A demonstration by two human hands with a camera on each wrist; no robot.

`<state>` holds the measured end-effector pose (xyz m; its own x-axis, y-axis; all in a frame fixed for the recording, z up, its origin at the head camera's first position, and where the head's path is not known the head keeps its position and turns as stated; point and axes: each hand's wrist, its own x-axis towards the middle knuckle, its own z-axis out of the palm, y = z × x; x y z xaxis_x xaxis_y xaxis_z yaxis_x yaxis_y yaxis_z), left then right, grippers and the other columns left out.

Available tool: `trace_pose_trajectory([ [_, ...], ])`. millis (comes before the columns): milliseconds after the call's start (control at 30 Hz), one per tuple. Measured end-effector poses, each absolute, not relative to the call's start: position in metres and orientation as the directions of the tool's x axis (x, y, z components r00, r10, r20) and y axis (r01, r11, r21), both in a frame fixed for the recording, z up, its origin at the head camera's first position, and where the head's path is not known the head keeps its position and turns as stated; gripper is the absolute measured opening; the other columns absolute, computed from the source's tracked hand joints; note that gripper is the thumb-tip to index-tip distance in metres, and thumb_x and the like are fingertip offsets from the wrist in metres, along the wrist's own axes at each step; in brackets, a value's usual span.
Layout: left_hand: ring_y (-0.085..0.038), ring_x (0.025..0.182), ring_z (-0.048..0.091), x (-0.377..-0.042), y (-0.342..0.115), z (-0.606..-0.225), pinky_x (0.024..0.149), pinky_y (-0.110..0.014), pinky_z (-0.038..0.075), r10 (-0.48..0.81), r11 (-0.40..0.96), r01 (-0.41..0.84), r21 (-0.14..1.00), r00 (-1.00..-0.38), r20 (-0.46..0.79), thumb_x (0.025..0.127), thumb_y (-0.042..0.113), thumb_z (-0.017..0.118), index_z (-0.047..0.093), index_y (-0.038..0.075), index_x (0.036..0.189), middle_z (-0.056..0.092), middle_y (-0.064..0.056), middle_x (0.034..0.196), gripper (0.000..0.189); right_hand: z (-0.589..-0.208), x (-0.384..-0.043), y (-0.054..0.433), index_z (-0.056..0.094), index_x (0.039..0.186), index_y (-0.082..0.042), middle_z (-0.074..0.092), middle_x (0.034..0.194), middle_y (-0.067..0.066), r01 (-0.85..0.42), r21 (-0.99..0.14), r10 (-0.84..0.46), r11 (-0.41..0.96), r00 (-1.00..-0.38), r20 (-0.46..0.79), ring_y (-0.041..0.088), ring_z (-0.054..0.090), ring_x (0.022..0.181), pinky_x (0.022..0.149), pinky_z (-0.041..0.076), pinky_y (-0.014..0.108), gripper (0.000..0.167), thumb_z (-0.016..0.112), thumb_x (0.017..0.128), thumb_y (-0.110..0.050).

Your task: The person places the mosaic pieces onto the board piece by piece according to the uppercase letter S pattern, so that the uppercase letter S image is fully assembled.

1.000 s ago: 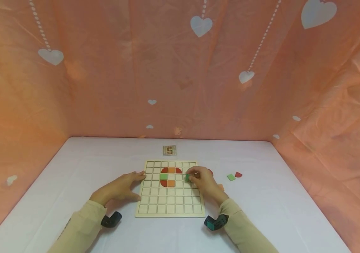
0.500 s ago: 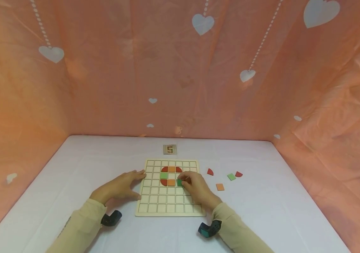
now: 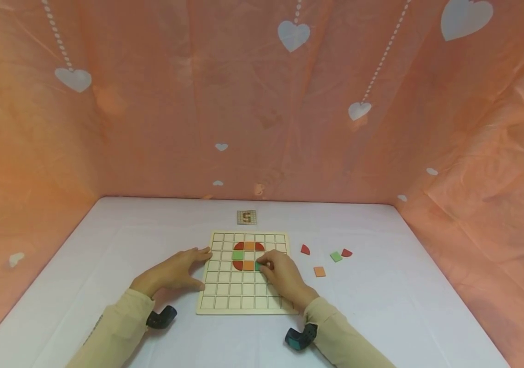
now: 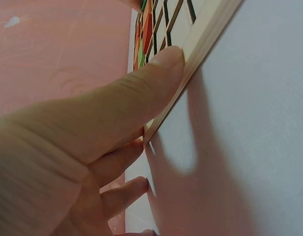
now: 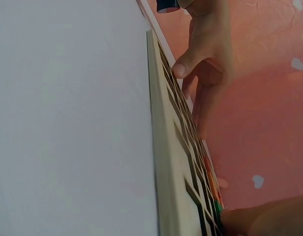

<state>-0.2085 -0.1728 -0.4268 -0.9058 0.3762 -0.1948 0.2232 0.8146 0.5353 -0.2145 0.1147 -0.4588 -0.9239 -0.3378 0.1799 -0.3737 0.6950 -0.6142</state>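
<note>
A pale wooden grid board (image 3: 235,302) lies on the white table. My left hand (image 3: 173,269) rests at its left side, fingers and thumb spread against the edge; the left wrist view shows the thumb (image 4: 141,91) on the rim. Over the board, my right hand (image 3: 285,276) pinches a dark green tile (image 3: 258,266) at the cell right of the lower orange square (image 3: 248,266). The fingers partly cover this tile. Several tiles sit in the grid around it: red quarter-circles (image 3: 237,265), another orange square (image 3: 249,246) and a light green square (image 3: 238,255).
Behind the board lies a small pattern card (image 3: 246,217). To the right are two loose red quarter-circles (image 3: 305,250), a light green square (image 3: 336,256) and an orange square (image 3: 319,272). Orange cloth with hearts (image 3: 262,128) surrounds the table.
My right hand has moved left and nearer with the dark green tile, bringing it down beside the lower orange square. Loose tiles it covered now show. My left hand has stayed in place.
</note>
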Motion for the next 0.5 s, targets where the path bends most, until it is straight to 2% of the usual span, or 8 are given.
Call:
trace_pose_trajectory([
  [167, -0.049, 0.151, 0.027, -0.2084, -0.1717, -0.4263, 0.122, -0.065, 0.026, 0.374, 0.81, 0.212, 0.548, -0.905, -0.203, 0.074, 0.021, 0.088, 0.051, 0.006, 0.148, 0.037, -0.015, 0.163, 0.084, -0.4573, -0.2158, 0.1148, 0.075, 0.113, -0.005, 0.071, 0.109, 0.006, -0.395, -0.585, -0.365, 0.708, -0.914, 0.175, 0.014, 0.058, 0.091, 0.082, 0.053, 0.031, 0.02, 0.069, 0.095, -0.01],
  [267, -0.049, 0.151, 0.027, -0.2078, -0.1715, -0.4261, 0.122, -0.065, 0.025, 0.369, 0.807, 0.205, 0.553, -0.907, -0.202, 0.074, 0.02, 0.088, 0.051, 0.006, 0.148, 0.037, -0.014, 0.163, 0.084, -0.4555, -0.2163, 0.1156, 0.076, 0.113, -0.005, 0.072, 0.11, 0.006, -0.408, -0.577, -0.382, 0.708, -0.908, 0.173, 0.013, 0.058, 0.09, 0.081, 0.052, 0.029, 0.021, 0.069, 0.095, -0.01],
  [500, -0.049, 0.15, 0.028, -0.2073, -0.1712, -0.4267, 0.122, -0.066, 0.026, 0.367, 0.807, 0.205, 0.553, -0.909, -0.198, 0.074, 0.02, 0.088, 0.052, 0.006, 0.147, 0.038, -0.014, 0.163, 0.083, -0.4526, -0.216, 0.12, 0.076, 0.112, -0.009, 0.071, 0.104, 0.002, -0.416, -0.583, -0.406, 0.698, -0.9, 0.156, 0.01, 0.051, 0.081, 0.071, 0.044, 0.022, 0.02, 0.071, 0.093, -0.015],
])
